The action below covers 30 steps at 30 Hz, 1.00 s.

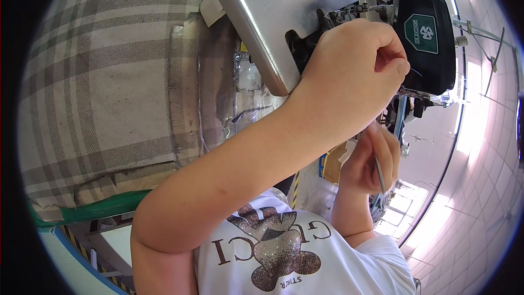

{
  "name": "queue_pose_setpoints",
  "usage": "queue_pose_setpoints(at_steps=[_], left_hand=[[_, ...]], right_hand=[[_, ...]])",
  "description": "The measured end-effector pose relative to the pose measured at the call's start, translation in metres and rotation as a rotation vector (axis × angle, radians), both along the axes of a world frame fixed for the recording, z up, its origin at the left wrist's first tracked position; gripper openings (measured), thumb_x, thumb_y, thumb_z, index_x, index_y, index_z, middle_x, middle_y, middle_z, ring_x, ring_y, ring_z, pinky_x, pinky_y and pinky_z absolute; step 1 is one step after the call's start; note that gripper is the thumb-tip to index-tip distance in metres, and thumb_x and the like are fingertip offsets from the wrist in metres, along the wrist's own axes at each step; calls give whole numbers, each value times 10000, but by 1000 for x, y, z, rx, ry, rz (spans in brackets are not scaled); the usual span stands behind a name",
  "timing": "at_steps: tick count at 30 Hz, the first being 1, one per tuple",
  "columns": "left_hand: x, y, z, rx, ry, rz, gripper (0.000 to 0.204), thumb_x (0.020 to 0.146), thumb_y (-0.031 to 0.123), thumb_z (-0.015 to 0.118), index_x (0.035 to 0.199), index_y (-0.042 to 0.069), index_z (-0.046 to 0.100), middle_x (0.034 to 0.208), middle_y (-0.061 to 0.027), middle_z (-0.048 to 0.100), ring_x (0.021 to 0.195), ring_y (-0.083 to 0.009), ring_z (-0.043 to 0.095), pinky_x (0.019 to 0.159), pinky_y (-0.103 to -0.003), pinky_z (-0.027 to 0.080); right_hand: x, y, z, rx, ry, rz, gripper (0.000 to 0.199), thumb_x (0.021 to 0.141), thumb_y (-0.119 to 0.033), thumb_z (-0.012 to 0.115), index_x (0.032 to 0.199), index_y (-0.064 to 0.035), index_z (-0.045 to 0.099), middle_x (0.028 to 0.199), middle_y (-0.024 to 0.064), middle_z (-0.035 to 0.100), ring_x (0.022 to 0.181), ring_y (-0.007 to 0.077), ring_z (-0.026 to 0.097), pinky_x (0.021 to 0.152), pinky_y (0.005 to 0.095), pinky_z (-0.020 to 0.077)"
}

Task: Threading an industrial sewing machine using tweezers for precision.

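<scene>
Nearest the camera is the person's white shirt (305,262), printed with a glittering figure. From it two bare forearms rise toward the machine.

One hand (371,164) sits lower in the picture, just below the machine's edge. Its fingers are curled around thin metal tweezers (379,172). The tweezers' long axis runs close to vertical in the picture, slightly slanted, with the visible end pointing down toward the shirt; the upper end is hidden inside the grip. Whether this is the left or the right hand cannot be told from the rotated view.

The other hand (355,68) lies higher and further out, at the end of the long forearm crossing the centre. It is closed into a loose fist, thumb and forefinger pinched together at the machine's needle area. A fine thread (416,71) shows just beside the pinch; whether the fingers actually grip it cannot be told.

Beyond the hands stands the sewing machine (431,38), black-bodied, with a green badge. A bright metal plate (273,16) extends from it, touching the upper wrist.

Furthest left, plaid fabric (109,87) in beige and grey covers the surface, a green strip (98,207) along its lower edge.
</scene>
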State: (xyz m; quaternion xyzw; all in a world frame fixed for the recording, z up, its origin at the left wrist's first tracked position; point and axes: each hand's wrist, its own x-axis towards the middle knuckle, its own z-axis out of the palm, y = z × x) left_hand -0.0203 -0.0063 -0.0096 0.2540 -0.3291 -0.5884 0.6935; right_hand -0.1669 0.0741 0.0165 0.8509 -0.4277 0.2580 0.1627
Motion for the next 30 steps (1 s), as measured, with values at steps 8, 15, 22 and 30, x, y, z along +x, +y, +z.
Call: queue_pose_setpoints(at_steps=[8, 15, 22, 30], left_hand=[[-1, -1, -1, -18, 4, -5, 97, 788, 91, 691, 793, -4, 673, 757, -137, 646, 718, -277, 646, 680, -361, 522], [-3, -1, -1, -26, 2, 11, 100, 785, 98, 694, 790, 0, 675, 753, -133, 648, 726, -283, 650, 692, -371, 526], [-2, -1, -1, -19, 8, 2, 89, 788, 86, 692, 789, -1, 674, 761, -133, 651, 724, -287, 649, 690, -372, 527], [-1, -1, 0, -15, 7, -19, 87, 792, 81, 685, 789, -6, 679, 757, -133, 655, 694, -263, 646, 661, -347, 522]], right_hand=[[-2, 0, -3, 187, -365, 54, 183, 829, 102, 646, 1000, 48, 686, 937, 226, 700, 821, 271, 691, 724, 320, 558], [-4, 1, 0, 274, -462, -5, 162, 839, 94, 653, 993, 59, 688, 923, 197, 702, 824, 251, 689, 743, 304, 544], [-8, 2, -4, 175, -247, -140, 156, 860, 70, 627, 998, 63, 698, 957, 205, 708, 819, 241, 681, 732, 302, 534], [-7, 3, 8, 32, -154, -20, 134, 891, 35, 611, 1011, 69, 662, 933, 206, 712, 726, 229, 650, 675, 277, 513]])
